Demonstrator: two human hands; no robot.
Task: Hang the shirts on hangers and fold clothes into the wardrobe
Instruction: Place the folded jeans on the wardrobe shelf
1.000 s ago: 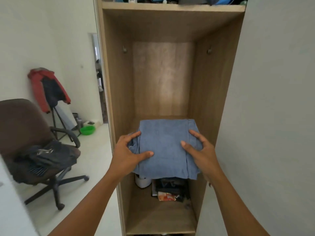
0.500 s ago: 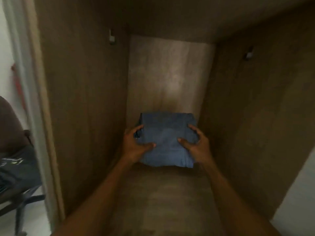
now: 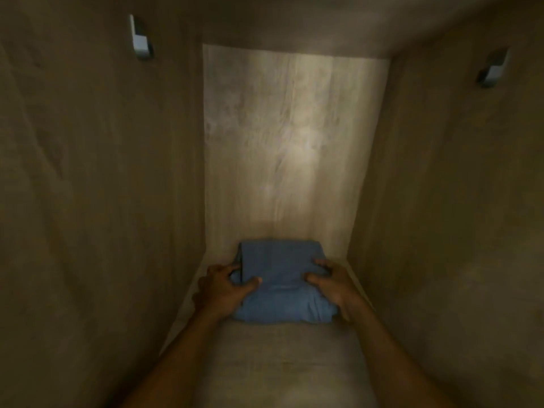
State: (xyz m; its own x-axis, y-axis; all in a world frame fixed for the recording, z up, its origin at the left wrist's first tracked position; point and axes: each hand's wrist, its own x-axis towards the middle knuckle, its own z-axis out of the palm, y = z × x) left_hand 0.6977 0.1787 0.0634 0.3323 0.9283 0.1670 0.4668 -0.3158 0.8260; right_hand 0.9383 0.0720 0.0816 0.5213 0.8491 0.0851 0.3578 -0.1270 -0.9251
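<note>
A folded blue garment [image 3: 281, 282] lies on the wooden shelf [image 3: 282, 360] deep inside the wardrobe, its far edge close to the back panel. My left hand [image 3: 220, 285] grips its left side, thumb on top and fingers curled at the edge. Gripping the right side is my right hand [image 3: 334, 282], thumb on top too. Both forearms reach in from the front of the shelf.
The wardrobe's side walls [image 3: 97, 201] stand close on both sides, with the pale back panel [image 3: 290, 148] behind. A small metal rail bracket [image 3: 140, 39] sits high on the left wall and another bracket [image 3: 492, 69] high on the right wall.
Both hands have carried the folded garment from the wardrobe's front deep into the compartment and down onto the shelf. My view has moved inside the wardrobe; the room and chair are out of sight.
</note>
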